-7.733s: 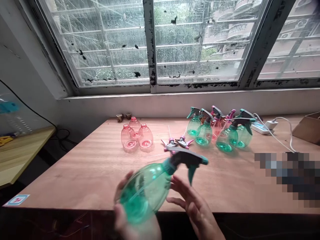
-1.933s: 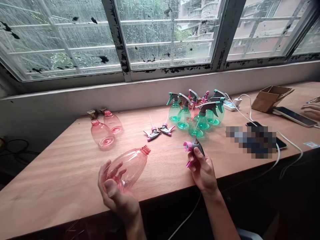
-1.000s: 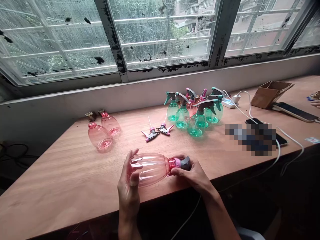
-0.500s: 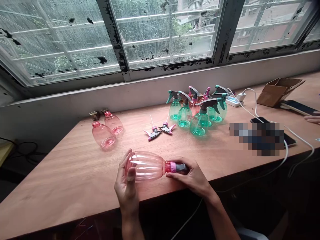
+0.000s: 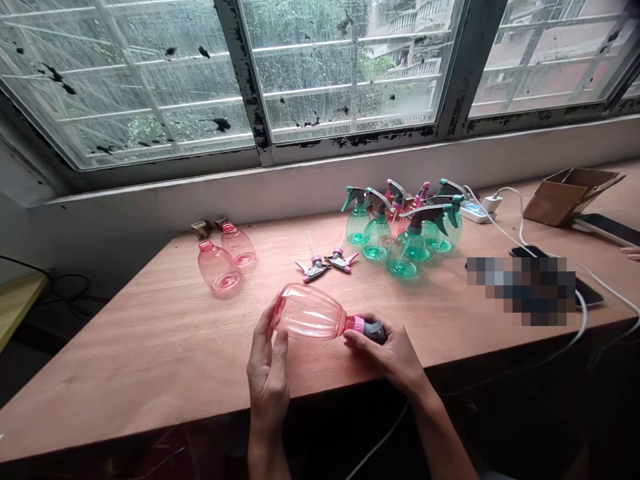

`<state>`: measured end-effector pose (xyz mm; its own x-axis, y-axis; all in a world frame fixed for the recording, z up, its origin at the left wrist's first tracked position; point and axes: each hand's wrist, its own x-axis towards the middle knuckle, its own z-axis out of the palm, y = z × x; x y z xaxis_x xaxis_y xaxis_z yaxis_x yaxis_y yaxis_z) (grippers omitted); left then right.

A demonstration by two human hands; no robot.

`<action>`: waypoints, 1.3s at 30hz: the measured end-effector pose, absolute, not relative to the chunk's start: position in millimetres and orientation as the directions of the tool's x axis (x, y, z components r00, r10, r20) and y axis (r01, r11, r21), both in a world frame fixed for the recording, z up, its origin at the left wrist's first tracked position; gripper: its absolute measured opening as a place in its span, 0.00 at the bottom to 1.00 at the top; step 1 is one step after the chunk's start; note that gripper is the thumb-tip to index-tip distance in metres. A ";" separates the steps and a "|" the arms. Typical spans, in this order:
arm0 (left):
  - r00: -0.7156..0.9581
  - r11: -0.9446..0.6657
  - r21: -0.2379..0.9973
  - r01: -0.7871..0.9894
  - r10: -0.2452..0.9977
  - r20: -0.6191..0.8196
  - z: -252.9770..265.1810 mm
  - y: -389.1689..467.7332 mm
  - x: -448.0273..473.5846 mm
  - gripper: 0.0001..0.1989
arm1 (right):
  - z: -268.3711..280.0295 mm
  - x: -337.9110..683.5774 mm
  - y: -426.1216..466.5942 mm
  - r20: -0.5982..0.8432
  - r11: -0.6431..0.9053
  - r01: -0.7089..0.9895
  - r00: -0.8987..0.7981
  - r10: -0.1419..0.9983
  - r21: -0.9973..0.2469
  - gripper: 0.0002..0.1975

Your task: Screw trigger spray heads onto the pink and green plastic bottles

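Observation:
A clear pink spray bottle lies sideways in the air between my hands, over the front of the table. My left hand is wrapped round its base, thumb in front. On the right, my right hand grips the grey and pink spray head at the bottle's neck; most of the trigger is hidden by the fingers. Beyond them, two loose pink and grey spray heads lie on the table with their thin tubes pointing up. Two pink bottles without heads lie tilted at the back left.
Several green spray bottles with heads stand by the wall, with pink ones among them. To the right are a power strip, white cables, a cardboard box and phones. Another person's fingers show at the right edge.
The bottle has risen slightly and tilted, its base now higher than its neck. Both hands still hold it. The view has shifted a little.

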<state>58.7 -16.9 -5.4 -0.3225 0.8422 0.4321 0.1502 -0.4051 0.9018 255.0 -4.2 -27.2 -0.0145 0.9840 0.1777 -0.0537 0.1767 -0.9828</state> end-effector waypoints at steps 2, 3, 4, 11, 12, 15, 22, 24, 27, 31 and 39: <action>-0.344 -0.410 0.903 0.125 0.836 0.427 -4.8 -17.2 60.0 0.22 | -30.0 255.3 -3.6 0.188 0.187 -0.051 -0.006 0.982 -0.981 0.16; -0.353 -0.412 0.903 0.123 0.832 0.428 -5.2 -16.8 60.1 0.22 | -31.3 255.7 -3.3 0.196 0.196 -0.046 -0.006 0.981 -0.980 0.16; -0.356 -0.414 0.902 0.123 0.830 0.430 -6.3 -16.1 59.7 0.22 | -32.3 256.0 -3.2 0.204 0.204 -0.040 -0.007 0.979 -0.978 0.15; -0.392 -0.386 0.913 0.131 0.826 0.406 -19.6 -7.7 53.8 0.31 | -32.5 254.1 -4.1 0.244 0.245 0.036 -0.024 0.969 -0.969 0.15; -0.392 -0.392 0.909 0.140 0.821 0.415 -21.1 -7.4 53.5 0.33 | -32.3 253.6 -4.1 0.239 0.240 0.039 -0.014 0.971 -0.970 0.16; -0.356 -0.415 0.887 0.200 0.813 0.461 -25.2 -7.9 52.9 0.33 | -32.9 253.4 -3.6 0.185 0.185 -0.023 0.008 0.983 -0.982 0.18; -0.156 -0.450 0.843 0.294 0.848 0.507 -23.3 -13.1 52.4 0.37 | -36.0 256.8 -3.0 0.131 0.130 -0.133 -0.002 0.991 -0.983 0.19; -0.141 -0.429 0.870 0.244 0.871 0.470 -21.3 -13.7 51.7 0.38 | -34.6 256.7 -3.5 0.140 0.140 -0.115 0.006 0.990 -0.983 0.19; -0.239 -0.380 0.903 0.203 0.875 0.422 -21.1 -12.2 50.4 0.33 | -31.0 256.1 -4.6 0.171 0.170 -0.050 -0.022 0.985 -0.984 0.18; -0.307 -0.356 0.900 0.251 0.852 0.423 -22.5 -9.2 50.0 0.25 | -28.3 256.1 -5.9 0.182 0.182 -0.008 -0.032 0.983 -0.983 0.19; -0.230 -0.386 0.898 0.209 0.873 0.429 -17.8 -9.8 51.3 0.28 | -32.9 256.6 -4.6 0.124 0.123 -0.083 -0.008 0.992 -0.989 0.20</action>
